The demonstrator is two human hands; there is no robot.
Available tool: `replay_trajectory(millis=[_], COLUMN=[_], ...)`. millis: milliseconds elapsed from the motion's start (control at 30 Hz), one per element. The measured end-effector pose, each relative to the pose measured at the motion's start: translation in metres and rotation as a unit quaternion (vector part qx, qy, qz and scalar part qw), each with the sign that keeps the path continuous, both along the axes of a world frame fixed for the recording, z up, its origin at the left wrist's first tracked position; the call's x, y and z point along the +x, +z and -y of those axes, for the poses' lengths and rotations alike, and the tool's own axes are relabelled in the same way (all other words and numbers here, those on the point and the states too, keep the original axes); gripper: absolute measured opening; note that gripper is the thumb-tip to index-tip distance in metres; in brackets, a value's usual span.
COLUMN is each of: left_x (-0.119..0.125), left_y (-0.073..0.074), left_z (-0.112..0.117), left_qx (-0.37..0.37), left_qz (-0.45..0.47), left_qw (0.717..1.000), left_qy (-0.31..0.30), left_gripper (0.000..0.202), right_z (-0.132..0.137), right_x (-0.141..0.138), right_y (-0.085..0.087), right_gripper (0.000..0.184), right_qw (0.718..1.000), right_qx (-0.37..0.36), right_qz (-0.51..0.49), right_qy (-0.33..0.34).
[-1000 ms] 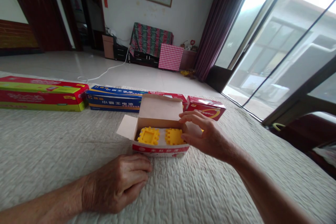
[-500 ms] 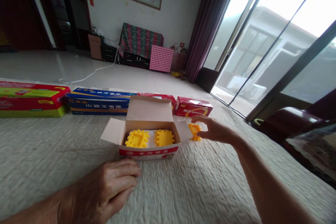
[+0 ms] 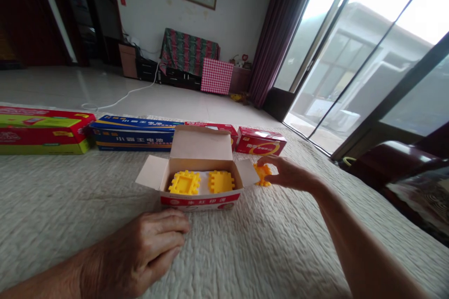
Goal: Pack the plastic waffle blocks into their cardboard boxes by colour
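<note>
Right hand: moved off the open carton, now lower right of centre.
Yellow plastic block: now in view at its fingertips, outside the carton's right flap.

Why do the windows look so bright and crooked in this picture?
In the head view, daylight washes the glass doors nearly white, their frames lean steeply near the picture's edge, and the quilt looks softly smeared at lower left.

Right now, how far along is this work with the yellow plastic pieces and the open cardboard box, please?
Done: a yellow plastic piece and a second yellow piece sit inside the open cardboard box. In hand: the right hand touches a third yellow piece beside the box's flap. The left hand rests empty on the quilted bedspread. Left: that third piece, outside.
</note>
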State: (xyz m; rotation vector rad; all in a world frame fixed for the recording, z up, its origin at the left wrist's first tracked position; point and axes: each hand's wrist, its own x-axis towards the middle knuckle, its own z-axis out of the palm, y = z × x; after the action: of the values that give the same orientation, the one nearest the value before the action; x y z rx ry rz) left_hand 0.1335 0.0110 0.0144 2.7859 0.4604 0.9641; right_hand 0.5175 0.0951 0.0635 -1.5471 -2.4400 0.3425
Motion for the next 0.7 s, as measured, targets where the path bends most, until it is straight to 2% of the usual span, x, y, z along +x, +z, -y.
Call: replay_trajectory(millis=[167, 333, 433, 533, 633, 700], left_x=[0.000, -0.002, -0.002, -0.002, -0.003, -0.003], left_y=[-0.003, -0.008, -0.010, -0.011, -0.012, -0.013], left_z=[-0.001, -0.003, -0.003, -0.004, -0.004, -0.005], left_qx=[-0.005, -0.019, -0.028, -0.036, -0.035, -0.026], left_qz=[-0.002, -0.017, -0.027, -0.032, -0.033, -0.031], left_qw=[1.000, 1.000, 0.999, 0.998, 0.998, 0.999], left_qy=[-0.013, -0.018, -0.022, -0.030, -0.031, -0.031], left_gripper=[0.027, 0.023, 0.022, 0.021, 0.019, 0.018], right_z=[-0.001, 0.015, 0.032, 0.044, 0.044, 0.041], right_x=[0.003, -0.016, -0.053, -0.104, -0.152, -0.175], right_y=[0.005, 0.034, 0.050, 0.055, 0.052, 0.048], right_gripper=[0.034, 0.030, 0.026, 0.030, 0.029, 0.029], right_qw=[0.999, 0.987, 0.974, 0.971, 0.972, 0.976], right_qx=[0.028, 0.137, 0.183, 0.159, 0.106, 0.083], right_qz=[-0.016, -0.085, -0.132, -0.161, -0.163, -0.146], right_qy=[0.008, 0.005, 0.021, 0.076, 0.129, 0.137])
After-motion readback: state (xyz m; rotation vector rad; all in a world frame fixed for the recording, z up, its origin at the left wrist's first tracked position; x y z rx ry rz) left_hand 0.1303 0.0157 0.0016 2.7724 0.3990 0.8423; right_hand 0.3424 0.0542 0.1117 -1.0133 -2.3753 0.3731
